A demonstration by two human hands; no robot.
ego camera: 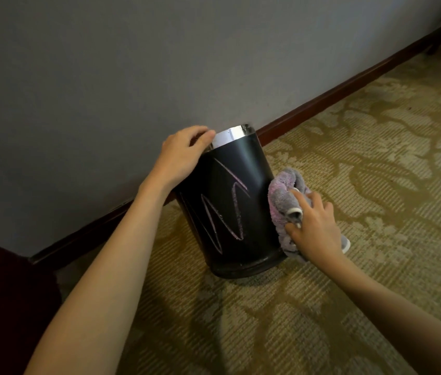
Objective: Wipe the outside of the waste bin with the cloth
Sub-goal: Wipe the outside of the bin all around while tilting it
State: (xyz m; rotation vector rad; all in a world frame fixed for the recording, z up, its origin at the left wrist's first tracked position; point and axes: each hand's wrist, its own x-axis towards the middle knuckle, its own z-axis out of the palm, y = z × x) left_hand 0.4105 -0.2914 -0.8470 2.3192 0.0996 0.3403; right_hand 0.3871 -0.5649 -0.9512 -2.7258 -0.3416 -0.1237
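On patterned carpet [349, 158] by the wall, the bin [233, 207] stands tilted. Left hand [184, 155] grips its rim; right hand [314, 226] presses the cloth [281, 196] on its side. Pink scribbles [224, 207] remain (wiping barely begun).

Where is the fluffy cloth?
In the head view, the cloth is pressed against the bin's right side by the right hand.

The room is dimly lit, and the corners of the view are darkened, most at the lower left. Soft shadows of the arms are cast on the carpet [322, 307], and a bright shine is seen on the rim of the bin [241, 212]. The skirting [335, 90] is bent by the wide lens, and the rim is a little blurred.
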